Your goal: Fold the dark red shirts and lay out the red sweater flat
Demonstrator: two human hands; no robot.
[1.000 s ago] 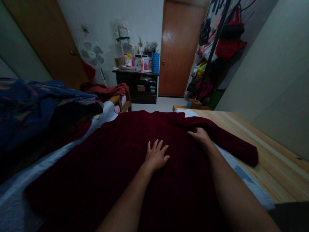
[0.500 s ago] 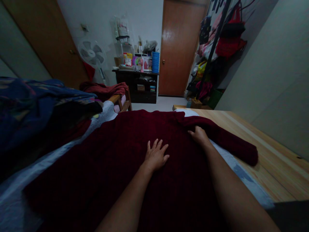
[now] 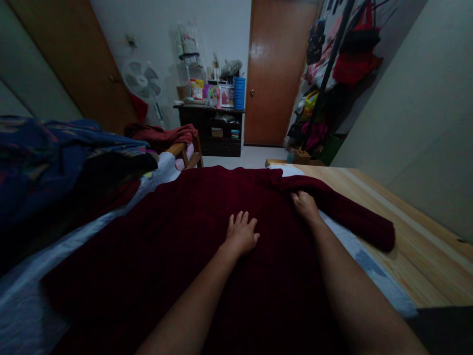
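Observation:
A dark red long-sleeved sweater [image 3: 185, 222] lies spread over a white cloth [image 3: 22, 301], its neck end away from me. My left hand [image 3: 242, 233] rests palm down on the middle of the sweater, fingers apart and slightly bent. At the right shoulder, my right hand [image 3: 305, 205] has its fingers closed on the fabric; the fingertips are partly hidden. Beyond that hand, the right sleeve [image 3: 354, 217] stretches out to the right across the cloth's edge and onto a wooden board [image 3: 417, 231]. The left sleeve side spreads toward the lower left.
Blue patterned cloth and dark clothes [image 3: 48, 167] are heaped at the left. A wooden frame [image 3: 190, 158] with a reddish cloth stands past the far left edge. Further back are a fan [image 3: 144, 79], a dark cabinet [image 3: 210, 133], a door [image 3: 273, 74] and hanging bags [image 3: 356, 54].
Both hands have shifted slightly to the right. The fingers of my left hand are a little more bent. The sweater lies almost as before.

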